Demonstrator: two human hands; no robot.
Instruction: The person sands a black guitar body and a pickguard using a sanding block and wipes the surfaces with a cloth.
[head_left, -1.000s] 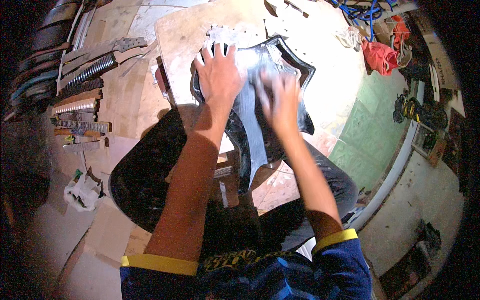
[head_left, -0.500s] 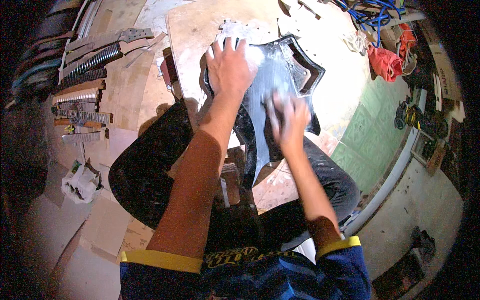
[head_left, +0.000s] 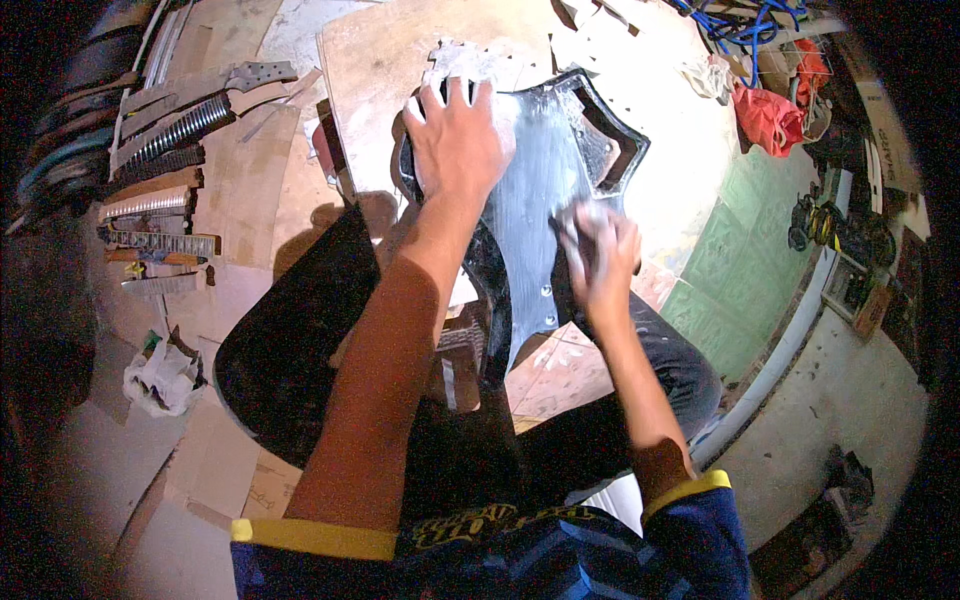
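Harsh light is whitening the broad pale board [head_left: 375, 60] before us. Our left hand [head_left: 457, 140] is lying spread and unclenched on the far left part of a dark electric guitar body [head_left: 535, 150]. Our right hand [head_left: 605, 255] is curling over its near right edge; blur is hiding the fingers, so we cannot tell whether they are grasping anything. The guitar body is lying over the board, its near end pointing toward us. We are judging the work as partway along: its middle is showing a dull, streaked grey, while the near left horn [head_left: 495, 335] is looking blacker and probably less worked. Two shiny spots [head_left: 547, 290] are proving too small to identify. Our left hand is covering one flank. Farther left, guitar necks [head_left: 165, 240] are lying in a row, and darkness is swallowing the room's edges.
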